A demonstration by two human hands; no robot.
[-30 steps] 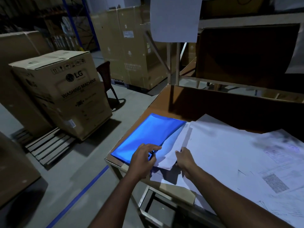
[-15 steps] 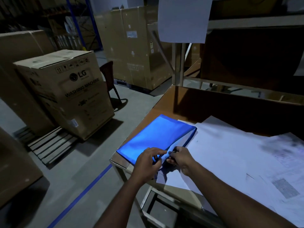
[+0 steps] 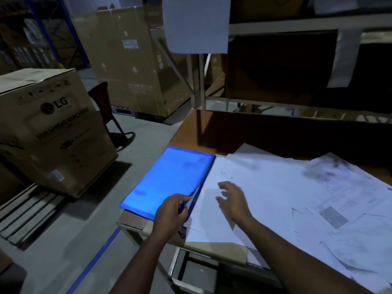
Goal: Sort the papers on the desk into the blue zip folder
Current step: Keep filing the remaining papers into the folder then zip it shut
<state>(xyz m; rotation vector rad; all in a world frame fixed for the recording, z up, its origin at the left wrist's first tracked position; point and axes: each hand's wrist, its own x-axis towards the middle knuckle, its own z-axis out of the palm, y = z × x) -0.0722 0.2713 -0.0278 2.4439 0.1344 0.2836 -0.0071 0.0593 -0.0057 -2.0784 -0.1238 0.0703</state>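
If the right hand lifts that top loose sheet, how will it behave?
Probably floppy and light: the top sheet is thin, lying flat over the other papers. It may slide, since the right hand hovers open, pinning nothing.

Cardboard box — "LG", "WASHING MACHINE".

glossy blue plastic folder; matt white papers; smooth brown wooden desk; matt cardboard box.
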